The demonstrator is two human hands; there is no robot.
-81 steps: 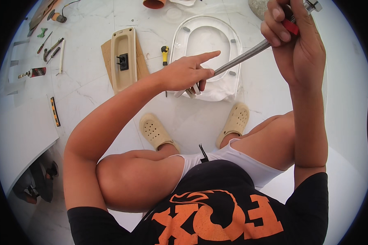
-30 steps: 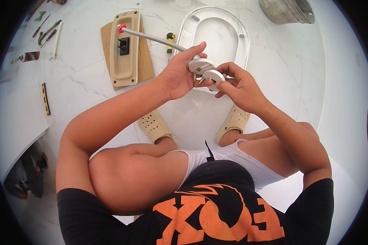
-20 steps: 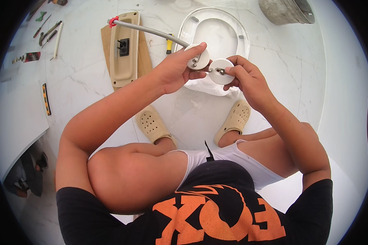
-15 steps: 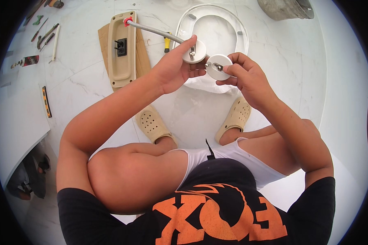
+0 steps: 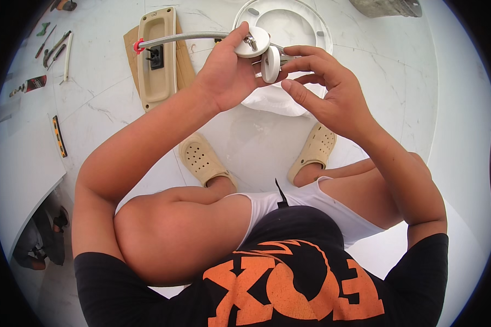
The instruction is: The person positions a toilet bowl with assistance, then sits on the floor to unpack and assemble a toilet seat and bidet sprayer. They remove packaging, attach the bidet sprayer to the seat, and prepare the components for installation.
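Observation:
My left hand [image 5: 229,73] is closed around a white round hinge disc [image 5: 259,41] with a metal pin on its face. A braided metal hose [image 5: 188,36] with a red end piece [image 5: 138,46] runs leftward from this hand. Beside the left fingers, a second white disc [image 5: 270,64] is turned nearly edge-on. My right hand [image 5: 330,82] is at that disc's right side, index and middle fingertips by its metal fitting. The right thumb stands apart from the disc, and the fingers are spread. How the second disc is supported is partly hidden.
Beyond my hands lies a white toilet seat [image 5: 324,41]. A beige tray-like cover [image 5: 158,90] with a black fitting rests on cardboard [image 5: 185,68]. Hand tools [image 5: 54,52], a spray can [image 5: 36,83] and a spirit level [image 5: 59,136] lie left. A grey bucket [image 5: 390,6] stands far right.
The second disc has turned from face-up to nearly edge-on, and my right thumb has come off it. Both hands have shifted upward in view. The hose's red end has swung down and left.

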